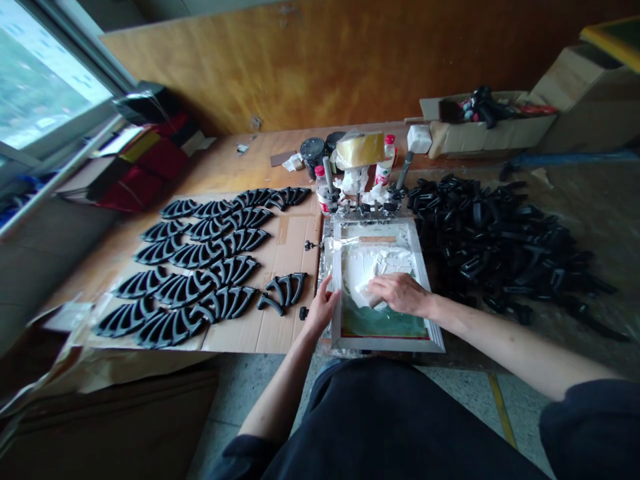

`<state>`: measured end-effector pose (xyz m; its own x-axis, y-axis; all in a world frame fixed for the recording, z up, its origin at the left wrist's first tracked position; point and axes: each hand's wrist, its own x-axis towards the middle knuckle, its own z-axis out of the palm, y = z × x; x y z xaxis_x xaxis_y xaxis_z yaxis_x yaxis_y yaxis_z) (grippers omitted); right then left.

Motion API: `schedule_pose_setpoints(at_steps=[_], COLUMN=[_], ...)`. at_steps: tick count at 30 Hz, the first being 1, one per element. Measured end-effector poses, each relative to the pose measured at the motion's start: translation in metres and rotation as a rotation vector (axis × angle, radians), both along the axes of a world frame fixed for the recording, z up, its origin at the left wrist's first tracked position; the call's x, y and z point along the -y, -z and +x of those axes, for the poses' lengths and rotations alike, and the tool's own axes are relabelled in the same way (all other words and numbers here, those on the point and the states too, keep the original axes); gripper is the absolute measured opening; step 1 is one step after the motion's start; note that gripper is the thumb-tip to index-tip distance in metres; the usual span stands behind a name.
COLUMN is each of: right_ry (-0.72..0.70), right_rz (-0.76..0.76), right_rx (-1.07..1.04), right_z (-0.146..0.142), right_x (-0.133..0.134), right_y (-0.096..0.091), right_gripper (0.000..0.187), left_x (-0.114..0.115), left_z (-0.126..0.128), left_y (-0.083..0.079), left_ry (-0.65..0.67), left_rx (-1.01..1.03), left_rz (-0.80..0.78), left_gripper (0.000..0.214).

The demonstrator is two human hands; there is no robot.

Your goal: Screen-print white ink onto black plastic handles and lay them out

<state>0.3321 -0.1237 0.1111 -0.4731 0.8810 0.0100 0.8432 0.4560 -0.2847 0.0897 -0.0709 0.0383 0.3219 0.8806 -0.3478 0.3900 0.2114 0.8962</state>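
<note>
A metal-framed printing screen [434, 333] lies flat in front of me, smeared with white ink [367, 263] over green mesh. My right hand [400, 293] rests inside the frame, fingers closed on a squeegee whose end barely shows at the ink's lower edge. My left hand [323, 308] grips the frame's left rail, fingers curled over its edge. Just left of it a black fan-shaped plastic part [285, 290] lies alone on the cardboard sheet [295, 250].
Rows of several black fan-shaped parts [200, 267] cover the cardboard at left. A big pile of black plastic parts [505, 240] lies at right. Bottles, jars and a tape roll [357, 150] stand behind the screen. Cardboard boxes [495, 130] sit at the back right, a window at far left.
</note>
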Motion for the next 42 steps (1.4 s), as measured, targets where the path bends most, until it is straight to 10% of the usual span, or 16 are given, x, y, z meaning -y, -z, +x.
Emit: schedule_pose_setpoints(at_steps=[14,19,23,27,31,36,39,42], right_ry=[0.005,0.337,0.61,0.96,0.851,0.544,0.617,0.454], right_rz=[0.011,0.14,0.243,0.299,0.153,0.062,0.008,0.061], right_rx=[-0.152,-0.214,-0.338,-0.463,-0.383,-0.056,0.001,-0.123], right_z=[-0.002,0.01,0.071,0.134,0.102,0.007,-0.03,-0.049], right_x=[0.01,-0.053,-0.081,-0.061,-0.024,0.004,0.014,0.019], right_y=[0.008,-0.029,-0.048,-0.025,0.024,0.057,0.047,0.032], right_gripper=[0.026,0.047,0.043,0.034,0.037,0.021,0.016,0.016], left_x=[-0.001,-0.005,-0.01,-0.03,-0.052,-0.019,0.025,0.052], left_z=[0.0,-0.002,0.003,0.024,0.048,0.061,0.063,0.056], left_y=[-0.012,-0.05,-0.094,-0.133,-0.155,-0.123,-0.083,-0.055], left_ry=[-0.024,-0.003,-0.055,-0.18,-0.163,-0.236,-0.017,-0.084], left_rx=[0.047,0.11,0.266,0.46,0.624,0.565,0.438,0.48], left_rz=[-0.058,-0.081,-0.04,0.068,0.202,-0.047,-0.497,-0.615], left_gripper=[0.065,0.071,0.057,0.056,0.046,0.049,0.054,0.049])
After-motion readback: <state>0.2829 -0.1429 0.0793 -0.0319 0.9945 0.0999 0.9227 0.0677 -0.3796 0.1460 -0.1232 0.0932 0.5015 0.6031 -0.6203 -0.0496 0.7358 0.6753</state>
